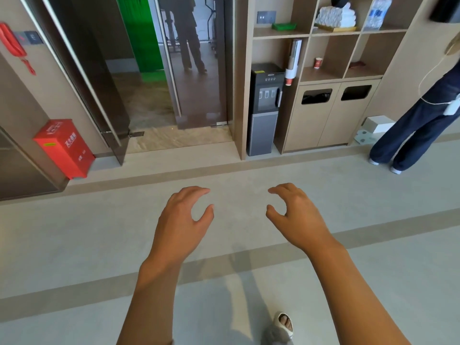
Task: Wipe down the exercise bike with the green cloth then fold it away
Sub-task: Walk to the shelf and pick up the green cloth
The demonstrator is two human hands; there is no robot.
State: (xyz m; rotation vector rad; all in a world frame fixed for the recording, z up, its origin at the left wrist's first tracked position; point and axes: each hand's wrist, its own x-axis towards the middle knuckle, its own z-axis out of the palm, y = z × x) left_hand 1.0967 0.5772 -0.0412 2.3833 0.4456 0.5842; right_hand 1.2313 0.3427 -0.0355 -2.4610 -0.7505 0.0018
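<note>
Both grips empty: left hand [184,215] and right hand [296,215] loosely curled. Green cloth [283,26] on shelf, far beyond grips; likely soft, light; pinch 1 edge.

Grey floor [99,245], darker stripes; red box [63,148], water dispenser [265,110], white box [378,124] standing on it.

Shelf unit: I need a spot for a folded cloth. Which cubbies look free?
The middle-row right cubby looks nearly bare, and the cup leaves room beside it. The top row is crowded: green tray, white towels, water bottles.
</note>
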